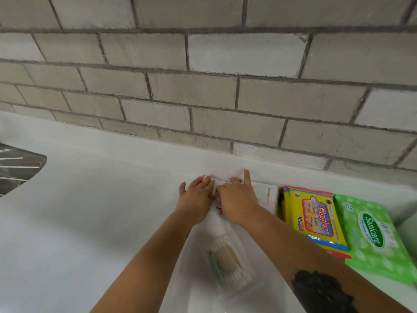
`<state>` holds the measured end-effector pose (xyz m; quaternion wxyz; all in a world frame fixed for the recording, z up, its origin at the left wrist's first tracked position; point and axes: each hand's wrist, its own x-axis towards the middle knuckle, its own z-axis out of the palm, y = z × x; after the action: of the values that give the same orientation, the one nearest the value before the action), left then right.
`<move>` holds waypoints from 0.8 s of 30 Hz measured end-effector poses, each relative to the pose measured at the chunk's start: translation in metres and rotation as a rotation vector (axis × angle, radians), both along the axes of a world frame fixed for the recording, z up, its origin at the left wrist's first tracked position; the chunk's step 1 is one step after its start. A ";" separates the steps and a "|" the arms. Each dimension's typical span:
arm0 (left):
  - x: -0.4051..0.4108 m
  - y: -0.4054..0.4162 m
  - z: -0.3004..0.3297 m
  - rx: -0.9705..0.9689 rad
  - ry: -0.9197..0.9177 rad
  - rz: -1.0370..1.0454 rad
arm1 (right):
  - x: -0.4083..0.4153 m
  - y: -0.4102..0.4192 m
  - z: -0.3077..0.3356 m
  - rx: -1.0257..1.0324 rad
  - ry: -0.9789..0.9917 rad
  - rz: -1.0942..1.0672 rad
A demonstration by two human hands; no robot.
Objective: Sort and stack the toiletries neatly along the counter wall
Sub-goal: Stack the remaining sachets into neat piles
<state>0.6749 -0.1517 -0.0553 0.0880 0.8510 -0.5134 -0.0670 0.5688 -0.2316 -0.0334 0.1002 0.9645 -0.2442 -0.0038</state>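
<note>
Both my hands press on a white pack [218,219] lying against the counter's back ledge. My left hand [196,196] lies flat on its left part, and my right hand [237,199] covers its right part with the index finger stretched toward the wall. Much of the pack is hidden under them. Nearer to me, between my forearms, lies a clear pack of cotton swabs [228,262]. To the right stand a white box [266,195], a stack of yellow Giggles wipes [316,220] and a green Sanicare wipes pack [374,236], all side by side along the wall.
A grey brick wall [203,86] rises behind the white counter [90,211]. A steel sink drainboard [15,168] shows at the left edge.
</note>
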 end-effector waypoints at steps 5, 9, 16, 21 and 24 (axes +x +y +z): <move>-0.003 -0.001 0.000 0.015 0.080 0.016 | 0.004 0.000 -0.002 0.006 0.019 -0.003; 0.007 0.004 0.005 -0.047 0.125 -0.052 | -0.002 -0.002 0.000 0.024 -0.011 0.021; 0.029 0.021 0.009 -0.004 0.219 -0.230 | -0.011 0.003 0.003 0.092 -0.101 0.113; 0.033 0.018 0.008 -0.056 0.145 -0.258 | -0.010 0.001 0.010 0.058 -0.079 0.136; 0.035 0.014 0.007 -0.092 0.161 -0.228 | -0.011 0.000 0.012 0.052 -0.066 0.125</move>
<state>0.7097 -0.1377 -0.0485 0.1598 0.7740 -0.6006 -0.1210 0.5582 -0.2316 -0.0216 0.0669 0.9798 -0.1865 0.0279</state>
